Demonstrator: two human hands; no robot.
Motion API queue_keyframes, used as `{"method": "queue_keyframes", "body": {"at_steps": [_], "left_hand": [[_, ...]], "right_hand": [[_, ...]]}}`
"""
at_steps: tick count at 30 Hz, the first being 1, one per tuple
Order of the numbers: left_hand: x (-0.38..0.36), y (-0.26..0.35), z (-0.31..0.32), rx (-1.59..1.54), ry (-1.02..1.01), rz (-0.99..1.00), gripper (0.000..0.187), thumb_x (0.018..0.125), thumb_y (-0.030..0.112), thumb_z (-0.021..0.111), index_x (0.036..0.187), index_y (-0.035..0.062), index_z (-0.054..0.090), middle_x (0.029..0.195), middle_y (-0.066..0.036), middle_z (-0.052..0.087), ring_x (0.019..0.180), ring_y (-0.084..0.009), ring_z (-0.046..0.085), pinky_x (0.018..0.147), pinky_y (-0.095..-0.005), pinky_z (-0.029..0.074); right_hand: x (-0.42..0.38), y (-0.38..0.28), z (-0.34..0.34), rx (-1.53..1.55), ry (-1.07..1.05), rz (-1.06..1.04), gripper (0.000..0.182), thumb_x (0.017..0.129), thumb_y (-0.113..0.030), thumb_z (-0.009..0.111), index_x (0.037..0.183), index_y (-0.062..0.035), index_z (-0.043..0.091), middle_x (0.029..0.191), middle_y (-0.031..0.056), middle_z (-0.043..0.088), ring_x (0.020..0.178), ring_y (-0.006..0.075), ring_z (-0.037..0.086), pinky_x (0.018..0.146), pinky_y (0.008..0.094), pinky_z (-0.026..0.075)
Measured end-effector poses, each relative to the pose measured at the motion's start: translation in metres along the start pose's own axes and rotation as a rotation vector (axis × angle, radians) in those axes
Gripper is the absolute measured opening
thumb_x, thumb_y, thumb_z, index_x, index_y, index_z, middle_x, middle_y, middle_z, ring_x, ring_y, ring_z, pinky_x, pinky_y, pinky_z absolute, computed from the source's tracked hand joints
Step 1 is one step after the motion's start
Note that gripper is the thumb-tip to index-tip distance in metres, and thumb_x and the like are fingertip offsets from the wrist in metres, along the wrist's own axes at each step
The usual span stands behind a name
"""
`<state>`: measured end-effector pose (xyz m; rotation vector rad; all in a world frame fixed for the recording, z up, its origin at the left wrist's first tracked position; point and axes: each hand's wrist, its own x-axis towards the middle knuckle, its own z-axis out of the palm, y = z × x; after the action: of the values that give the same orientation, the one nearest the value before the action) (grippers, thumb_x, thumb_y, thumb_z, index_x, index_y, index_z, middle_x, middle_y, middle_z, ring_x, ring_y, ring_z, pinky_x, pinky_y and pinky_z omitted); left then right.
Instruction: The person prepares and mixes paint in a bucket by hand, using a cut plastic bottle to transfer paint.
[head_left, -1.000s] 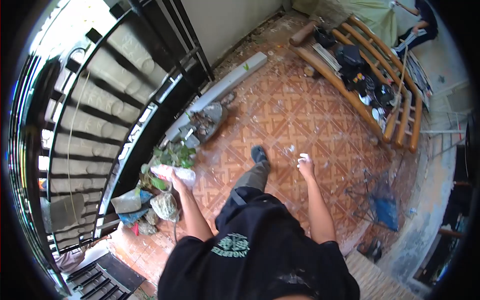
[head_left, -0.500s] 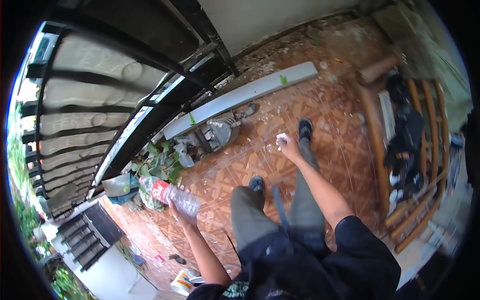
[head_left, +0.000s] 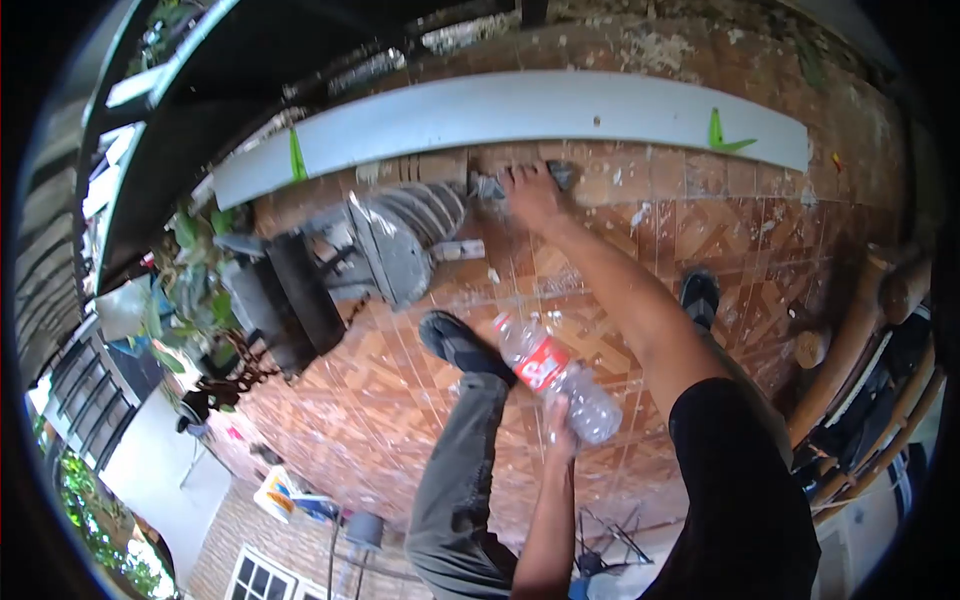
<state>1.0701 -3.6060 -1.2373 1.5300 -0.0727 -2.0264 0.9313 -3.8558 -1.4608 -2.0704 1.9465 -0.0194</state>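
My left hand (head_left: pixel 562 428) is closed around the lower part of a clear plastic bottle (head_left: pixel 566 378) with a red label and a red cap, tilted over the tiles. My right hand (head_left: pixel 533 196) reaches down to the floor, its fingers curled over a grey, crumpled-looking piece (head_left: pixel 487 186) whose kind I cannot make out. Just left of that hand lies a grey, ribbed, motor-like machine (head_left: pixel 395 245) with a black cylindrical part (head_left: pixel 290 300). Beyond the hand a long white board (head_left: pixel 470 115) lies along the floor, with green strips (head_left: pixel 716 130) on it.
Leafy plants (head_left: pixel 190 270) and a rusty chain (head_left: pixel 235 365) are beside the machine at left. Bamboo-like poles (head_left: pixel 840 350) line the right side. White flecks litter the brown patterned tiles (head_left: pixel 640 245). A white container (head_left: pixel 275 495) stands at lower left.
I have moved nearer the board and machine. My right hand, earlier pinching something white and crumpled, now reaches down onto the grey piece. The bottle stays in my left hand, now nearer the middle.
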Motion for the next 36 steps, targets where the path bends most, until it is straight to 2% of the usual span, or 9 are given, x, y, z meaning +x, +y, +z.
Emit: {"method": "queue_keyframes", "body": {"at_steps": [5, 8, 12, 15, 18, 22, 26, 31, 36], "left_hand": [[0.013, -0.004, -0.013, 0.270, -0.063, -0.145, 0.053, 0.089, 0.034, 0.063, 0.131, 0.0053, 0.048, 0.120, -0.007, 0.057, 0.112, -0.0195, 0.052, 0.098, -0.0363, 0.041], [0.032, 0.027, 0.014, 0.188, -0.115, -0.290, 0.058, 0.089, 0.036, 0.064, 0.134, 0.0061, 0.044, 0.128, -0.006, 0.052, 0.119, -0.0196, 0.048, 0.106, -0.0379, 0.032], [0.087, 0.034, 0.037, 0.126, -0.149, -0.176, 0.057, 0.089, 0.037, 0.064, 0.135, 0.0091, 0.044, 0.130, -0.004, 0.050, 0.125, -0.0200, 0.042, 0.107, -0.0401, 0.029], [0.104, 0.038, 0.044, 0.143, 0.018, -0.079, 0.057, 0.089, 0.039, 0.064, 0.134, 0.0096, 0.045, 0.129, -0.003, 0.051, 0.124, -0.0198, 0.043, 0.105, -0.0388, 0.031], [0.102, 0.035, 0.028, 0.320, 0.098, 0.053, 0.060, 0.090, 0.046, 0.060, 0.134, 0.0093, 0.043, 0.129, -0.006, 0.050, 0.122, -0.0209, 0.047, 0.104, -0.0402, 0.034], [0.102, 0.042, -0.008, 0.761, 0.113, 0.400, 0.047, 0.085, 0.034, 0.070, 0.117, 0.0020, 0.057, 0.120, -0.012, 0.054, 0.110, -0.0214, 0.051, 0.095, -0.0347, 0.040], [0.067, 0.077, 0.017, 0.922, -0.033, 0.386, 0.049, 0.084, 0.032, 0.072, 0.120, 0.0016, 0.055, 0.113, -0.012, 0.057, 0.103, -0.0212, 0.056, 0.094, -0.0331, 0.041], [0.084, 0.057, 0.018, 0.504, -0.128, 0.057, 0.055, 0.086, 0.036, 0.069, 0.129, 0.0074, 0.051, 0.122, -0.006, 0.056, 0.113, -0.0191, 0.052, 0.099, -0.0350, 0.038], [0.126, 0.047, 0.049, 0.329, -0.104, 0.031, 0.069, 0.086, 0.051, 0.061, 0.136, 0.0080, 0.042, 0.130, -0.007, 0.052, 0.124, -0.0224, 0.045, 0.104, -0.0401, 0.034]], "right_hand": [[-0.047, 0.008, -0.061, 0.122, -0.158, 0.123, 0.029, 0.080, -0.018, 0.059, 0.108, -0.0089, 0.058, 0.103, 0.0101, 0.065, 0.099, 0.0224, 0.063, 0.090, 0.0373, 0.039], [-0.096, 0.047, -0.065, -0.048, -0.179, 0.154, 0.035, 0.078, -0.018, 0.063, 0.111, -0.0101, 0.056, 0.102, 0.0101, 0.065, 0.100, 0.0213, 0.062, 0.091, 0.0369, 0.039], [-0.149, 0.090, -0.093, 0.016, -0.196, 0.073, 0.035, 0.079, -0.013, 0.059, 0.114, -0.0101, 0.054, 0.102, 0.0092, 0.064, 0.102, 0.0214, 0.062, 0.092, 0.0375, 0.038], [-0.177, 0.092, -0.076, 0.024, -0.150, 0.076, 0.035, 0.079, -0.010, 0.058, 0.113, -0.0093, 0.055, 0.103, 0.0088, 0.063, 0.102, 0.0218, 0.062, 0.091, 0.0379, 0.037], [-0.194, 0.084, -0.054, 0.113, -0.125, 0.123, 0.035, 0.077, -0.009, 0.059, 0.112, -0.0087, 0.054, 0.103, 0.0090, 0.063, 0.102, 0.0227, 0.062, 0.092, 0.0381, 0.037], [-0.202, 0.078, -0.031, 0.253, -0.164, 0.212, 0.035, 0.073, -0.007, 0.062, 0.107, -0.0084, 0.055, 0.101, 0.0097, 0.062, 0.104, 0.0241, 0.059, 0.089, 0.0378, 0.038], [-0.216, 0.066, -0.047, 0.270, -0.160, 0.235, 0.035, 0.072, -0.010, 0.064, 0.105, -0.0082, 0.055, 0.100, 0.0095, 0.062, 0.103, 0.0237, 0.058, 0.087, 0.0378, 0.038], [-0.229, 0.058, -0.071, 0.158, -0.112, 0.191, 0.044, 0.069, -0.018, 0.071, 0.109, -0.0069, 0.055, 0.105, 0.0116, 0.062, 0.102, 0.0265, 0.058, 0.090, 0.0375, 0.040], [-0.246, 0.060, -0.128, 0.222, -0.482, 0.238, 0.050, 0.072, -0.022, 0.068, 0.115, -0.0034, 0.052, 0.103, 0.0175, 0.064, 0.098, 0.0318, 0.062, 0.090, 0.0421, 0.043]]}}
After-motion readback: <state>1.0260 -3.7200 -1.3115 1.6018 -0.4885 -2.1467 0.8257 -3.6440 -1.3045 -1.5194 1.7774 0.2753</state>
